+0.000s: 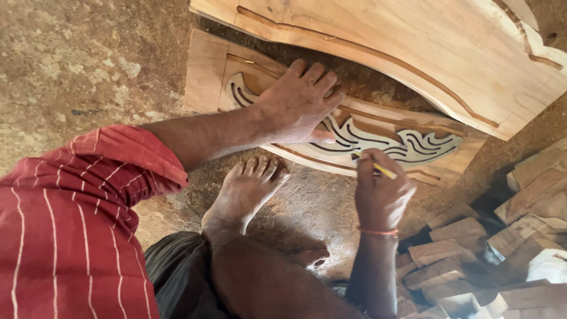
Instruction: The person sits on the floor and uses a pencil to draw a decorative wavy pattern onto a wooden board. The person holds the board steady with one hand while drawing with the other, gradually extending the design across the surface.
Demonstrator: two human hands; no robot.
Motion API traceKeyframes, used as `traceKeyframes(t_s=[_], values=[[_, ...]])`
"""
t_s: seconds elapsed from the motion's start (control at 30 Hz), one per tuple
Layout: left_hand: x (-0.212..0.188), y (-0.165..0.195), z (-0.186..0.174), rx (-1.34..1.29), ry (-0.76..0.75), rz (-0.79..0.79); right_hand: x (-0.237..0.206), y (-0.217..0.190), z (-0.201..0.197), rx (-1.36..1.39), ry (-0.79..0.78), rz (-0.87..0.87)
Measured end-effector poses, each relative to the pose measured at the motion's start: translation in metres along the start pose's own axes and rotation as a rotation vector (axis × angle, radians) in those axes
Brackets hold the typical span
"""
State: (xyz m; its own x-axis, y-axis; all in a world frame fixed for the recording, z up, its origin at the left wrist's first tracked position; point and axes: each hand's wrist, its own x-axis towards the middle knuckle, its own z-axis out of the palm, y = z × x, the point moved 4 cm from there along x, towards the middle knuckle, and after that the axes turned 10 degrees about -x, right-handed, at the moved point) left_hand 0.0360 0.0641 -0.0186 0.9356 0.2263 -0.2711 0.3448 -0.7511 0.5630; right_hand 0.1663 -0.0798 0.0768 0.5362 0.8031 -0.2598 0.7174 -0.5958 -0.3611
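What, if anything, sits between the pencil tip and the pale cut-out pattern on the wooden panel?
Nothing visible. The right hand holds the yellow pencil with its tip at the pale pattern, on the wooden panel. The left hand presses flat on the pattern further left, clear of the tip.

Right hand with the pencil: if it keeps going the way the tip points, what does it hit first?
The right hand holds a yellow pencil whose tip points up-left, about at the pale stencil lying on the carved wooden panel. It would meet that stencil first, probably; past it lies the left hand. Depth is unclear.
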Motion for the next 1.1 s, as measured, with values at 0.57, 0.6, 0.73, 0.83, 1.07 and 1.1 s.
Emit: traceKeyframes(t_s=[0.57,0.6,0.73,0.83,1.07,1.1], values=[[-0.004,-0.001,0.000,-0.035,0.019,0.013,-0.022,-0.019,0.024,0.135,0.037,-0.067],[-0.004,-0.001,0.001,-0.036,0.016,0.011,-0.022,-0.018,0.023,0.121,0.035,-0.053],[-0.004,-0.001,0.001,-0.023,0.055,0.018,-0.019,-0.017,0.018,0.146,0.016,0.009],[-0.003,-0.001,0.001,-0.029,0.066,0.026,-0.017,-0.025,0.023,0.112,-0.017,0.012],[-0.006,-0.001,-0.001,-0.022,0.034,0.021,-0.017,-0.039,0.025,0.186,-0.035,-0.049],[-0.005,-0.001,-0.001,-0.025,0.030,0.020,-0.017,-0.037,0.023,0.195,-0.045,-0.022]])
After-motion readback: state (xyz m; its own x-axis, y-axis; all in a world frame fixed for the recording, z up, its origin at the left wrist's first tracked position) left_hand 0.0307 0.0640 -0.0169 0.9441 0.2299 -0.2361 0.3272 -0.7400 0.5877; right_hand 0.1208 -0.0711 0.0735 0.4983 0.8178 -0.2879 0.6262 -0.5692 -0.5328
